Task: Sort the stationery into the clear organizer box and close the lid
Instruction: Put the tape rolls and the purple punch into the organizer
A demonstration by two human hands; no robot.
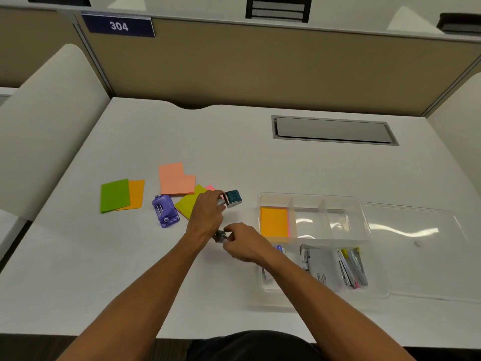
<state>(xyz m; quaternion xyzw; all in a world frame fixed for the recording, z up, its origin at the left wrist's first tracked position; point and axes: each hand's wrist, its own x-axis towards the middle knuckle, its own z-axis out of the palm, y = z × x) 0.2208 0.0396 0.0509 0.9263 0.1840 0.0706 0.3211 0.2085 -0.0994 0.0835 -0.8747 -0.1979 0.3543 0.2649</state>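
Head view
Left hand (207, 204): fingers curled round the handle of a date stamp (232, 198), whose teal band head pointed right, just above the desk (234, 152).
Right hand (242, 242): pinched a small dark metal item (220, 235), too small to identify, close under the left wrist.
Organizer box (312, 199): clear, at right of the hands; lid (416, 230) open, lying flat to its right.
Box contents: orange notes (274, 221) in the far-left compartment; staplers (351, 268) and a printed packet (318, 267) in the near row; the two far compartments beside the notes appeared unfilled.
Still loose: purple punch (165, 211), green sheet (114, 195), salmon sheets (174, 179), yellow-green pad (188, 203).
Step in hand: judged mid-sort, both hands loaded.
Next move calls for: carrying stamp and small item rightward over the box wall into a free compartment, then releasing; the lid could close only once the loose pieces were in.
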